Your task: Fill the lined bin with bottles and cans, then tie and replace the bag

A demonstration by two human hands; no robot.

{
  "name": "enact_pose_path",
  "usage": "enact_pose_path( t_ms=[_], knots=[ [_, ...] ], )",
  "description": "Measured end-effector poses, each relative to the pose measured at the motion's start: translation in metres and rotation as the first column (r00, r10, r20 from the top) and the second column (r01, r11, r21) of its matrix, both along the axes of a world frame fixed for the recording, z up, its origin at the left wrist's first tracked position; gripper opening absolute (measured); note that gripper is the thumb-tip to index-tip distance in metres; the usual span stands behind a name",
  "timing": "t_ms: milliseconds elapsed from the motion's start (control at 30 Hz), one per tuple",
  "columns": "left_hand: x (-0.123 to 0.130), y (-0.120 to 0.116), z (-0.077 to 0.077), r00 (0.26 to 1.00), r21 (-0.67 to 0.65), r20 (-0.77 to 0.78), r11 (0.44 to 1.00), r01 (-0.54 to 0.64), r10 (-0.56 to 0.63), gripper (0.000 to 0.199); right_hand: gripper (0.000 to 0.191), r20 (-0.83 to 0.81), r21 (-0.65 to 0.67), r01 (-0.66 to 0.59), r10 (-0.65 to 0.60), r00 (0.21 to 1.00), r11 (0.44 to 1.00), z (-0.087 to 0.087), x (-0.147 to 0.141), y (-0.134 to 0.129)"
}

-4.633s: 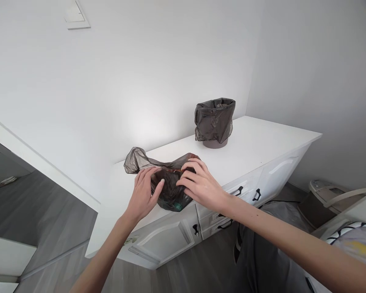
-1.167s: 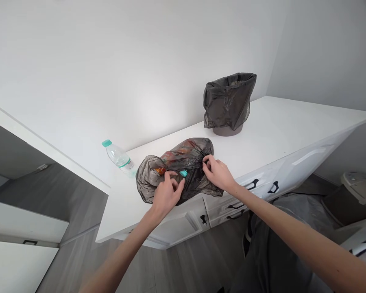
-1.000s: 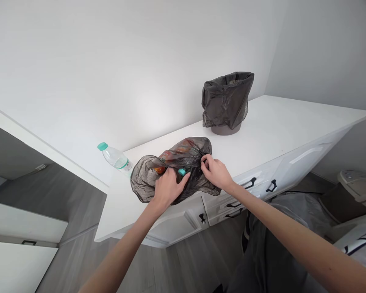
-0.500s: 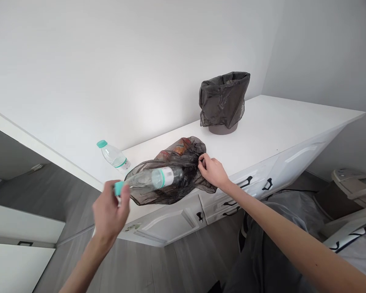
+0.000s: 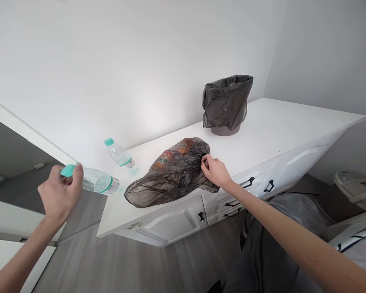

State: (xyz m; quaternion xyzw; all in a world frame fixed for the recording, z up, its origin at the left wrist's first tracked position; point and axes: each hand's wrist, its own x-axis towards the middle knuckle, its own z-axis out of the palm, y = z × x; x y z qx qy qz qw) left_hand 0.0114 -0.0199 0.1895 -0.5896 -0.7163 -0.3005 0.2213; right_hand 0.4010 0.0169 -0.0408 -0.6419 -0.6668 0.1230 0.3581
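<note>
My left hand [image 5: 61, 187] is closed on the teal cap of a clear plastic bottle [image 5: 99, 181], which is tilted with its base near the left end of the white cabinet top. Behind it, a second clear bottle [image 5: 120, 156] with the same teal cap stands on the top. A dark, see-through garbage bag [image 5: 167, 179] lies across the cabinet, with orange-and-red packages [image 5: 166, 156] showing through its film. My right hand [image 5: 214, 171] pinches the gathered edge of this bag at its right side.
A trash can [image 5: 225, 131] lined with a dark bag [image 5: 227, 103] stands by the wall on the cabinet top [image 5: 286, 126]. Black handles [image 5: 269, 186] stick out from the cabinet front. At the lower right, a brown-and-beige bin [image 5: 350, 195] sits on the floor.
My left hand has carried the bottle leftward, from over the bag to the cabinet's left end. My right hand keeps its pinch on the bag, whose packages show more clearly now.
</note>
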Motion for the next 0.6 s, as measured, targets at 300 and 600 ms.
enact_pose_path(
  t_ms=[300,600],
  knots=[
    [-0.013,0.051,-0.018,0.998,-0.127,-0.064,0.991,-0.033,0.025,0.043,0.017,0.083,-0.008,0.017,-0.017,0.996,1.0,0.005,-0.004,0.0],
    [-0.019,0.05,-0.015,0.993,-0.04,0.102,0.997,0.06,-0.055,0.041,0.016,0.09,-0.013,0.008,-0.006,0.996,1.0,0.011,-0.005,-0.003]
  ],
)
